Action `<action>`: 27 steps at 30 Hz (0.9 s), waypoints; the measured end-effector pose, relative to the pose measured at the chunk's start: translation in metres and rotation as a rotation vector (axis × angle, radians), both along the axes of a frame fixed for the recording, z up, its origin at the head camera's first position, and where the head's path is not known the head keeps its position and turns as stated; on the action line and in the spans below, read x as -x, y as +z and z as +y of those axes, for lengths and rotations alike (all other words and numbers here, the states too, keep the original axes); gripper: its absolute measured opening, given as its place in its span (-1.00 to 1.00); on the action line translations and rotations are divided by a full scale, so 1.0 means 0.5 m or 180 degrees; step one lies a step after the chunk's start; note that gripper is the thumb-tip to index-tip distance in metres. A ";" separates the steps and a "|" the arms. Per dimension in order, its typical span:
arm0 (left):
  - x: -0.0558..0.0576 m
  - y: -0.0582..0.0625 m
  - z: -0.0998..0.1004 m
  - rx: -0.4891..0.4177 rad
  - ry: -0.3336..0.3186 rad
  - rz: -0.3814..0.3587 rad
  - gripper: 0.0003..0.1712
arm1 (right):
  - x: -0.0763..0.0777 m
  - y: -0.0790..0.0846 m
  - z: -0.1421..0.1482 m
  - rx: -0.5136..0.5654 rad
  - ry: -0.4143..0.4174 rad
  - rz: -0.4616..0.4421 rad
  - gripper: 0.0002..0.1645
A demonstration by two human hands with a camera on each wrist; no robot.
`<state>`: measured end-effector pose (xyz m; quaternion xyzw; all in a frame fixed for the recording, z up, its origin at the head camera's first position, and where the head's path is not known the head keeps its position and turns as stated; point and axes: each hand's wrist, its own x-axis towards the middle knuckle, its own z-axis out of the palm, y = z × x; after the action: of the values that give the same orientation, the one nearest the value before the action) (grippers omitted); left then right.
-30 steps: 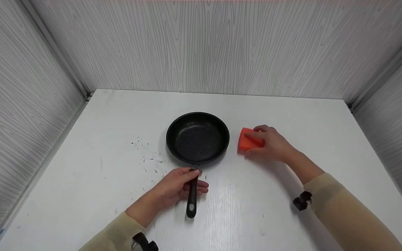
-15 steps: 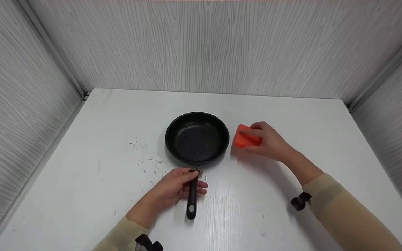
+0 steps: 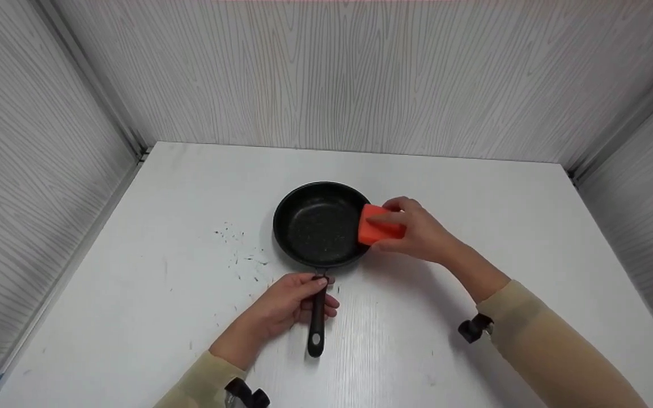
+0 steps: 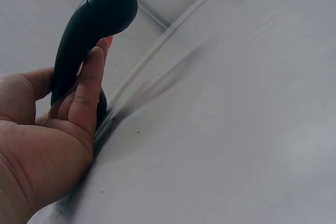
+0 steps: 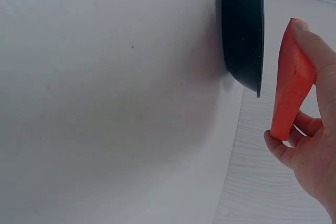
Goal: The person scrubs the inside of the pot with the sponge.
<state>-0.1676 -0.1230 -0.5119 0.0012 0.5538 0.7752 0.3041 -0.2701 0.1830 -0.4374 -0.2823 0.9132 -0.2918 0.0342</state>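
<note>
A black frying pan (image 3: 321,232) sits on the white table, its handle pointing toward the person. My left hand (image 3: 287,303) grips the handle near the pan, thumb on top and fingers underneath. In the left wrist view the handle (image 4: 86,30) rises between the thumb and fingers. My right hand (image 3: 420,232) pinches an orange sponge (image 3: 380,225) that overlaps the pan's right rim in the head view. From the right wrist, the sponge (image 5: 291,82) appears raised above the level of the pan rim (image 5: 260,51), with a gap between them.
Small dark crumbs (image 3: 238,258) and smears are scattered on the white table (image 3: 151,226), left of the pan. Grey wood-grain panels (image 3: 326,73) enclose the table at the back and both sides. Black camera mounts (image 3: 475,328) sit at both sleeves.
My right hand has carried the sponge leftward, from beside the pan to over its right rim. The left hand keeps its grip on the handle, and the pan stays in place.
</note>
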 end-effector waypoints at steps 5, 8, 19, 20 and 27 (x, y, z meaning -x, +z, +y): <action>0.000 -0.007 -0.003 -0.0012 -0.0019 0.0024 -0.48 | -0.003 0.001 -0.033 -0.0091 0.0058 -0.0030 -0.35; 0.000 -0.009 -0.003 -0.0012 -0.0023 0.0045 -0.49 | -0.004 -0.003 -0.049 -0.0189 0.0096 -0.0006 -0.35; -0.002 -0.009 0.005 -0.0108 -0.0041 0.0085 -0.51 | -0.007 -0.008 -0.055 -0.0566 0.0258 0.0016 -0.39; -0.002 -0.009 0.005 -0.0113 -0.0036 0.0082 -0.51 | -0.007 -0.004 -0.055 -0.0616 0.0292 -0.0011 -0.41; -0.002 -0.010 0.001 -0.0123 0.0000 0.0109 -0.52 | -0.002 0.025 -0.059 -0.0846 0.0504 -0.0161 -0.46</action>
<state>-0.1667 -0.1224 -0.5169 0.0202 0.5438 0.7856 0.2945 -0.2692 0.1533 -0.4247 -0.3389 0.9176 -0.1718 0.1172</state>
